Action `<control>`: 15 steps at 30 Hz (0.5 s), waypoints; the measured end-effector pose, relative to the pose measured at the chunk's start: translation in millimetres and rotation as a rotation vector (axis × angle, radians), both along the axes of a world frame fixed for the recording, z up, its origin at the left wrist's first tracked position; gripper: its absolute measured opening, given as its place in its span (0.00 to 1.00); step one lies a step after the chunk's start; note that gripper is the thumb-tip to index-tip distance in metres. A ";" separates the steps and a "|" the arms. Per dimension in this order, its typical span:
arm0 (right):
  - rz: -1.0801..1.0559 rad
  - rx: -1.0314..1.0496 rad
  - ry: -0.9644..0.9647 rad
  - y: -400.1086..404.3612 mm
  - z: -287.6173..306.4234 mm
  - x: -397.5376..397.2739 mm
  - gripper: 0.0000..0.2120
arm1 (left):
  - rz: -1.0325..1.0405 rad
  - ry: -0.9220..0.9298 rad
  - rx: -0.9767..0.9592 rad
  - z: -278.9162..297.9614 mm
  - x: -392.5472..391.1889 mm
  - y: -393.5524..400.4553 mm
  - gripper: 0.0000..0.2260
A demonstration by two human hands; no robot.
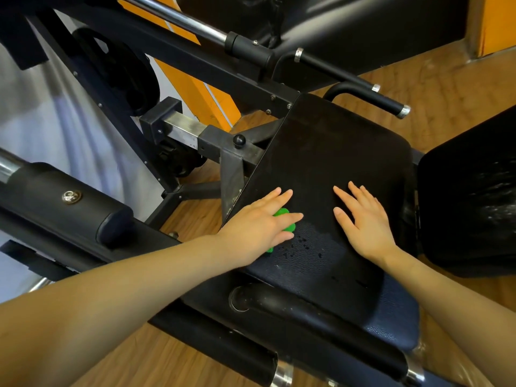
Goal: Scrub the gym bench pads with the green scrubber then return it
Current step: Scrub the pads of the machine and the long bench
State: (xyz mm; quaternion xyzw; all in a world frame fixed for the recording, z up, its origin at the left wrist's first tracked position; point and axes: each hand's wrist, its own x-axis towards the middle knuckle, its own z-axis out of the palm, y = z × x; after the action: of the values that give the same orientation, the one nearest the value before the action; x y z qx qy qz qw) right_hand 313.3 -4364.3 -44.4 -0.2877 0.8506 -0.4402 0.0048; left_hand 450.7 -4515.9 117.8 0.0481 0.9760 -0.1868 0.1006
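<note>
1. Wooden floor (435, 88) shows all around a big black gym machine with shiny metal bars (178, 19).
2. Both hands are on the seat pad (329, 152), which is dark and looks wet past the fingertips.
3. Nearer the wrists, the pad looks drier and bumpy, with a few small dark drops on it.
4. The left hand (259, 224) lies flat on top of the green scrubber (287, 223) and presses it onto the pad, fingers straight and a bit spread.
5. Only a little green peeks out under those fingers, close to the pad's left edge.
6. The right hand (363, 222) holds nothing. It rests flat on the pad, fingers straight and spread, near the left hand but not touching it.
7. Further right of the right hand sits another pad (472, 208) with white soapy-looking streaks.
8. I think the scrubbing is partway done, since the part by the wrists still looks dry.
9. What could go wrong: the scrubber is only pushed down, not gripped, so it could slide out from under the flat hand.
10. It sits so close to the left edge that a hard push that way could knock it down to the floor.
11. The wet pad may be slippery, so the leaning right hand could slip too.
</note>
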 end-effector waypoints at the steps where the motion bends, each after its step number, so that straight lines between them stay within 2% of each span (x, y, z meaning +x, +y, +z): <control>1: 0.000 0.000 -0.002 0.1 0.1 0.0 0.25 | 0.001 0.001 0.003 0.0 -9.0 -0.4 0.22; 8: 0.003 -0.007 -0.007 -0.2 1.3 0.2 0.24 | 0.044 -0.018 0.044 3.8 -54.9 0.1 0.21; 15: 0.004 -0.013 -0.001 0.2 -0.3 0.4 0.25 | -0.048 -0.098 0.103 -0.9 -21.6 1.1 0.21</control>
State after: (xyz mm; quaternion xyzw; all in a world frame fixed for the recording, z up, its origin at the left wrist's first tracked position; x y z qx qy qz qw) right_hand 313.6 -4364.1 -44.7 -0.2891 0.8471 -0.4460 0.0040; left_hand 429.2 -4514.8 116.8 0.0856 0.9768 -0.1360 0.1413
